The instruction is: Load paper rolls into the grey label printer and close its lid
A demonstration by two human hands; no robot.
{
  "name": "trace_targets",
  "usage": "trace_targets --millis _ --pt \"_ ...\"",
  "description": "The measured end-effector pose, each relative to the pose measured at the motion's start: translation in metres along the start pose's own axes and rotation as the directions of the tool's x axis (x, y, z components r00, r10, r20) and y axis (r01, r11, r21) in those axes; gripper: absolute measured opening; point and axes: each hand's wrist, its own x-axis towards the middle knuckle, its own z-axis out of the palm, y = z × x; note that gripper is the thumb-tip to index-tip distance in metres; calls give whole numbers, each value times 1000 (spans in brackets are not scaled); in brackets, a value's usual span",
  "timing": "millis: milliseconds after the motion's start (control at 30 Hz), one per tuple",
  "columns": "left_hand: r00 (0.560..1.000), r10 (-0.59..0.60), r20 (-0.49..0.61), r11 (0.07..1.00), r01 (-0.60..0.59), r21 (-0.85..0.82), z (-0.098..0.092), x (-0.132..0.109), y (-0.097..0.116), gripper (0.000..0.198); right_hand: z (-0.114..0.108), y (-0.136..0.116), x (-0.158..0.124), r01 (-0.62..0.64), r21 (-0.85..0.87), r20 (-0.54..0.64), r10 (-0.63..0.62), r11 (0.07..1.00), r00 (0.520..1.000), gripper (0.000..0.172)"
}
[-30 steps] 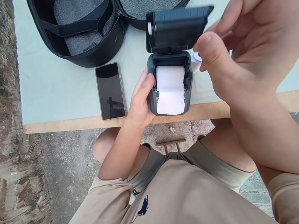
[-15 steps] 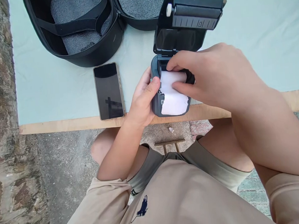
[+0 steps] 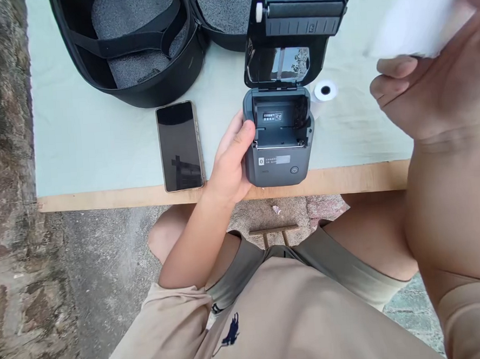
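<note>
A dark grey portable label printer [image 3: 279, 163] stands near the table's front edge, its lid [image 3: 296, 40] swung up and its paper bay bare inside. My left hand [image 3: 233, 161] grips the printer's left side, thumb on the rim. At the upper right, my right hand [image 3: 441, 86] is raised with a white paper roll [image 3: 413, 17] in its fingers; the roll is blurred and partly cut off by the frame. Another white paper roll [image 3: 332, 84], with a dark core, rests on the table just right of the printer, partly hidden behind it.
A smartphone [image 3: 180, 145] lies left of my left hand. Behind it stands an open black zip case [image 3: 157, 87] with grey foam and a strap inside. A pale cloth [image 3: 95, 150] covers the table, whose wooden edge [image 3: 103, 199] runs along the front.
My right hand has lifted the paper roll out of the printer and carried it up to the right. The bay and the second roll are now visible. My left hand keeps its grip.
</note>
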Motion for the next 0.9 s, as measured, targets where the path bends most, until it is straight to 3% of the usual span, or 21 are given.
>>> trace_targets --millis 67,133,267,333,400,500,600,667,733,800,833,900 --pt "999 -12 -43 1000 13 10 1 0 0 26 7 7 0 -147 348 -76 184 926 980 31" --pt "995 -25 -94 999 26 19 2 0 1 24 11 9 -3 -128 415 -125 196 901 973 31" --pt "999 -10 -42 1000 10 -2 1 0 0 24 9 10 -8 52 -33 -89 -55 998 994 37" --pt "1000 -3 -13 1000 3 -8 0 0 0 23 6 9 -10 104 -259 -47 -120 960 992 36" --pt "1000 -11 -13 1000 11 3 -1 0 0 24 5 7 -11 79 -388 -43 -104 918 994 39" --pt "1000 -26 -14 999 26 25 -2 1 1 24 8 6 -12 11 -482 -46 -38 876 998 57" --pt "1000 -14 1 1000 14 20 -3 1 1 24 10 9 -11 -59 -536 2 71 842 997 60" --pt "1000 -7 14 1000 7 22 -4 1 1 23 9 10 -11 -29 -542 60 74 840 995 65" --pt "1000 -4 26 1000 3 15 -3 1 1 23 6 6 -13 128 -521 94 -92 844 991 70" --pt "1000 -2 20 1000 2 -11 -3 1 1 23 5 -3 -18 322 -497 85 -324 806 942 66" --pt "1000 -5 4 1000 5 -17 -2 0 1 23 6 -8 -21 374 -497 86 -384 783 919 61" --pt "998 -21 -51 1000 21 -5 -1 0 1 25 13 -16 -28 379 -524 125 -371 763 920 51"
